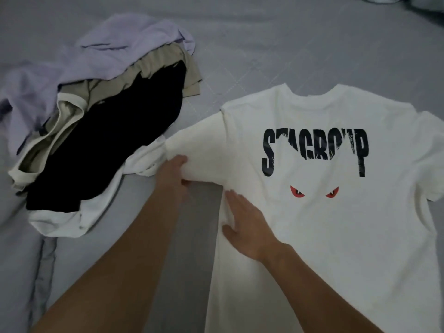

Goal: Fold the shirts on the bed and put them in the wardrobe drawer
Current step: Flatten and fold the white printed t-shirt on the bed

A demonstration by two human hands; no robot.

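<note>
The bed (240, 39), under a grey quilted cover, carries everything here. Largest on it is one white shirt (336, 224), spread flat with its printed side up, black lettering above two red eyes, collar pointing away from the person. To its left lies one heap of unfolded clothes (96, 131): I count a lilac piece on top at the far side, a beige one, a black one and a white one at the bottom, so four at least, though more may be hidden inside.

The step in hand looks like the first fold of the white shirt. The left hand (173, 176) grips the edge of the shirt's left sleeve, fingers curled under the cloth. The right hand (245, 224) lies flat and released on the shirt's side, fingers straight, pressing along what would be the fold line.

Next, I judge, the sleeve must be carried inward over the print while the flat hand keeps the crease straight.
</note>
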